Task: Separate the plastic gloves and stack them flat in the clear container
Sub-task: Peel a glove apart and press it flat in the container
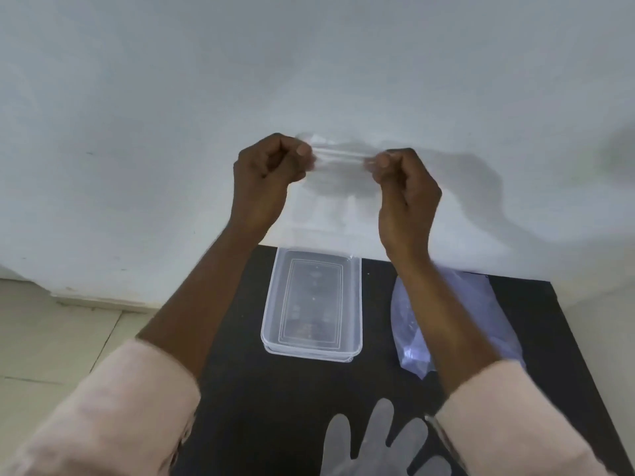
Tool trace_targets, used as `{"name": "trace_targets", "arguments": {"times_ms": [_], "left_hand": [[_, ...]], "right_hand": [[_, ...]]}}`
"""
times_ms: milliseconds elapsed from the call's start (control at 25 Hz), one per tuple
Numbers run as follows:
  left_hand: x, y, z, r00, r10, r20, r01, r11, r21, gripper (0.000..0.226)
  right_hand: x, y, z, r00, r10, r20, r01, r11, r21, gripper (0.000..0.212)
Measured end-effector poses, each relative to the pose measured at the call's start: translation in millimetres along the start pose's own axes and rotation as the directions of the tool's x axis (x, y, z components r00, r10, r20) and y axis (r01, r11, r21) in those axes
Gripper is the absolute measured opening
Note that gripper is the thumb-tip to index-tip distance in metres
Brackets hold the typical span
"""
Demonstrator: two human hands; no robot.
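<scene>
A thin clear plastic glove (338, 187) hangs in the air in front of the white wall, stretched between my two hands. My left hand (266, 180) pinches its top left corner and my right hand (403, 187) pinches its top right corner. The glove's lower edge dangles just above the far end of the clear container (357, 304), which stands on the black table below. Another clear glove (374, 441) lies flat on the table at the near edge, fingers pointing away from me.
A crumpled clear plastic bag (498, 310) lies on the black table (240, 389) right of the container, partly behind my right forearm. The white wall (171, 132) stands directly behind the table. Pale floor tiles (51, 338) show at the left.
</scene>
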State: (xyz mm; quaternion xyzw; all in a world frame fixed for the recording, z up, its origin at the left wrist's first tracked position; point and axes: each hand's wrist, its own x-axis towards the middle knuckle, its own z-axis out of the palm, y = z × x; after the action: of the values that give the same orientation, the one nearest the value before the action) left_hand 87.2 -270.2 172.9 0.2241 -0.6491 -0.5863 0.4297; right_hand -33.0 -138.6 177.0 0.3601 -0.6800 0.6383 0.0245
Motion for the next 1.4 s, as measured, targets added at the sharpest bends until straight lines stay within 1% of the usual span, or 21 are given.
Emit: {"name": "trace_targets", "arguments": {"times_ms": [40, 80, 160, 240, 280, 320, 400, 480, 520, 640, 720, 760, 840, 920, 1000, 1080, 1160, 1240, 1320, 1400], "left_hand": [[-9.5, -7.3, -3.8, 0.999, 0.028, 0.018, -0.028, 1.0, -0.003, 0.012], [-20.5, -21.5, -8.5, 0.999, 0.013, 0.045, -0.013, 1.0, 0.016, 0.012], [-41.9, -66.5, -20.3, 0.987, -0.12, 0.108, 0.11, 0.99, 0.091, 0.014], [-56.7, -114.5, -29.1, 0.949, -0.268, 0.166, 0.229, 0.948, 0.222, 0.022], [-62.3, -131.8, -31.0, 0.93, -0.311, 0.195, 0.246, 0.923, 0.296, 0.021], [-66.7, -144.6, -30.8, 0.916, -0.331, 0.228, 0.234, 0.9, 0.367, 0.017], [-74.8, -163.9, -27.5, 0.912, -0.291, 0.29, 0.107, 0.85, 0.516, 0.017], [-82.2, -175.1, -23.1, 0.901, -0.257, 0.349, -0.044, 0.747, 0.664, 0.02], [-85.0, -179.5, -21.8, 0.896, -0.251, 0.366, -0.098, 0.693, 0.714, 0.019], [-92.5, -186.7, -20.7, 0.882, -0.16, 0.443, -0.274, 0.591, 0.759, 0.014], [-95.8, -192.3, -24.0, 0.856, -0.116, 0.503, -0.381, 0.515, 0.768, 0.02], [-96.5, -194.7, -26.2, 0.843, -0.115, 0.526, -0.413, 0.487, 0.769, 0.021], [-96.6, -197.4, -28.9, 0.812, -0.146, 0.566, -0.454, 0.452, 0.768, 0.012], [-97.3, -199.2, -30.3, 0.768, -0.194, 0.61, -0.501, 0.41, 0.762, 0.008], [-97.1, -198.1, -31.7, 0.714, -0.277, 0.643, -0.549, 0.349, 0.76, 0.01], [-96.0, -193.9, -33.4, 0.642, -0.368, 0.673, -0.608, 0.29, 0.739, 0.016], [-94.7, -185.4, -33.6, 0.549, -0.455, 0.701, -0.67, 0.262, 0.695, 0.024], [-93.6, -178.0, -33.7, 0.439, -0.559, 0.703, -0.719, 0.251, 0.648, 0.033], [-90.4, -173.1, -33.5, 0.336, -0.649, 0.683, -0.778, 0.217, 0.59, 0.04], [-89.3, -172.9, -33.8, 0.276, -0.686, 0.673, -0.82, 0.197, 0.537, 0.043]], "right_hand": [[-13.6, 4.1, 1.4, 1.0, -0.023, -0.013, 0.023, 1.0, 0.009, 0.016], [-30.6, 14.3, 2.9, 1.0, -0.003, 0.002, 0.003, 1.0, 0.016, 0.016], [-67.4, 49.7, 6.7, 0.989, 0.123, 0.083, -0.125, 0.992, 0.02, 0.015], [-96.0, 90.6, 10.3, 0.952, 0.259, 0.164, -0.251, 0.966, -0.068, 0.019], [-105.4, 107.5, 11.3, 0.932, 0.3, 0.203, -0.279, 0.952, -0.125, 0.02], [-111.7, 119.9, 13.2, 0.913, 0.334, 0.233, -0.3, 0.939, -0.169, 0.019], [-117.3, 135.9, 17.8, 0.886, 0.378, 0.269, -0.318, 0.917, -0.241, 0.018], [-119.4, 147.6, 22.4, 0.872, 0.374, 0.315, -0.274, 0.908, -0.317, 0.02], [-120.1, 152.3, 24.4, 0.866, 0.362, 0.344, -0.234, 0.903, -0.361, 0.021], [-122.3, 161.6, 28.1, 0.824, 0.345, 0.449, -0.073, 0.851, -0.52, 0.021], [-124.5, 164.1, 27.7, 0.778, 0.35, 0.521, 0.03, 0.808, -0.589, 0.018], [-123.8, 163.5, 27.1, 0.745, 0.363, 0.559, 0.071, 0.791, -0.607, 0.017], [-119.7, 160.1, 25.4, 0.647, 0.411, 0.642, 0.144, 0.761, -0.633, 0.022], [-112.9, 153.3, 24.4, 0.514, 0.478, 0.712, 0.23, 0.723, -0.652, 0.023], [-109.2, 150.0, 23.8, 0.374, 0.532, 0.76, 0.36, 0.672, -0.647, 0.025], [-110.3, 151.1, 21.0, 0.25, 0.544, 0.801, 0.533, 0.613, -0.583, 0.03], [-112.0, 153.6, 16.4, 0.145, 0.558, 0.817, 0.648, 0.571, -0.505, 0.034], [-112.1, 154.4, 13.4, 0.064, 0.592, 0.804, 0.689, 0.556, -0.464, 0.036], [-111.1, 154.6, 12.6, 0.012, 0.606, 0.795, 0.727, 0.54, -0.423, 0.037], [-112.0, 154.6, 13.0, -0.027, 0.614, 0.789, 0.783, 0.504, -0.366, 0.037]]}}
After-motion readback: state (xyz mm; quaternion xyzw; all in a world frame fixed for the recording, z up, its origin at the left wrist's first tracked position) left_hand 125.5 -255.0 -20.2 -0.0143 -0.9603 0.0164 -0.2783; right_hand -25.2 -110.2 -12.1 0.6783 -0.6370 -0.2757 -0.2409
